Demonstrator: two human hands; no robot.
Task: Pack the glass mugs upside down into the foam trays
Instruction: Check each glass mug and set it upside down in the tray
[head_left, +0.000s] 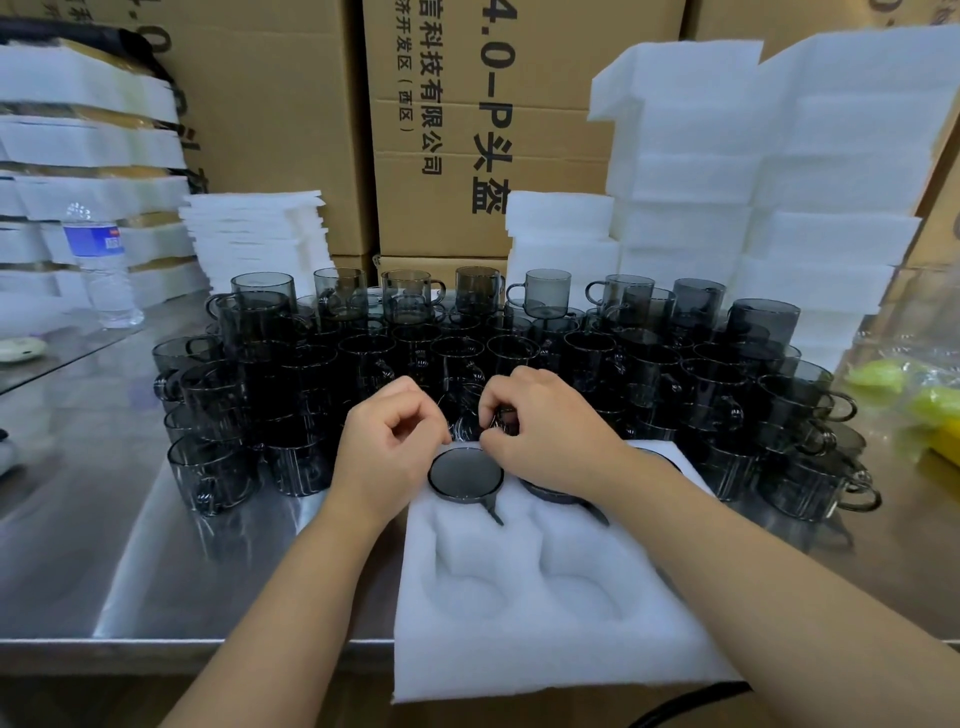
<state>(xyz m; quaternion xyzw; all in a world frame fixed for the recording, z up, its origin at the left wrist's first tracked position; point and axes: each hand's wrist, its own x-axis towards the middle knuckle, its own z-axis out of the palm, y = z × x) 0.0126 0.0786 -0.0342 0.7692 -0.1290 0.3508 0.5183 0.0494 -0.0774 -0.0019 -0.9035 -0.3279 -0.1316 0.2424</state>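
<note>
Evidently, both hands met at one glass mug (467, 411) at the far edge of the foam tray (519, 639).
Right hand (548, 434) pinched it; left hand (387, 441) curled beside it, grip unclear. Smooth, brittle, light glass would probably slip: best held round the wall or handle.

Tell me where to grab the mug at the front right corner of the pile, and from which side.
Take its handle, coming from the right: the mug stands at the pile's edge, handle jutting rightward over bare table, while other mugs crowd its left and back.
</note>
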